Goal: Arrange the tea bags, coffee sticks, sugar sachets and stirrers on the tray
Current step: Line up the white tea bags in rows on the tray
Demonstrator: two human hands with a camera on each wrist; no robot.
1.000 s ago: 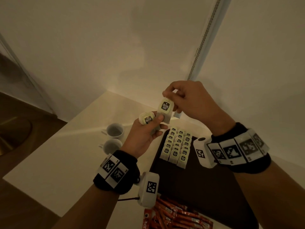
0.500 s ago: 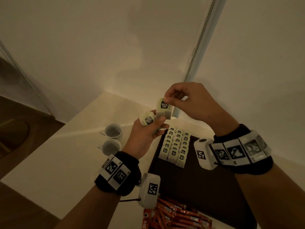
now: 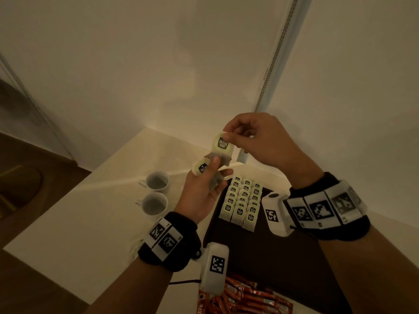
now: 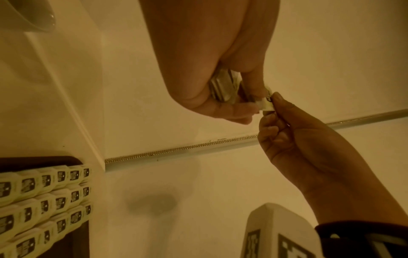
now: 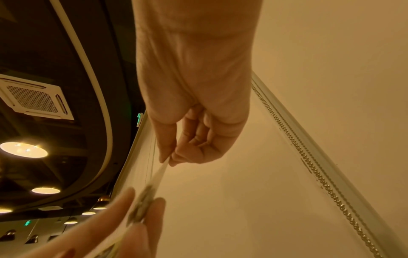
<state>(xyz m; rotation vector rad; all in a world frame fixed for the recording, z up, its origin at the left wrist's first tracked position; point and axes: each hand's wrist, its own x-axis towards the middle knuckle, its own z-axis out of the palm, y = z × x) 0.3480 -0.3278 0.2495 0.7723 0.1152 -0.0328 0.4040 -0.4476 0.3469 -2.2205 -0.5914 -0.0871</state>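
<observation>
Pale walls meet in a corner behind the white table (image 3: 68,223) as we draw one tea bag from a handful.

Our right hand (image 3: 256,141) pinches the top edge of a tea bag (image 3: 222,143) between thumb and forefinger, lifting it clear. Just below it, our left hand (image 3: 201,189) curls round the remaining tea bags (image 3: 200,167), thumb pressed on top so they stay stacked. Beneath both hands sits the dark tray (image 3: 283,257), its three rows of laid tea bags (image 3: 243,201) awaiting this one, we judge. Orange coffee sticks (image 3: 249,298) lie nearest our wrists; two white cups (image 3: 156,191) stand left of our left hand.
</observation>
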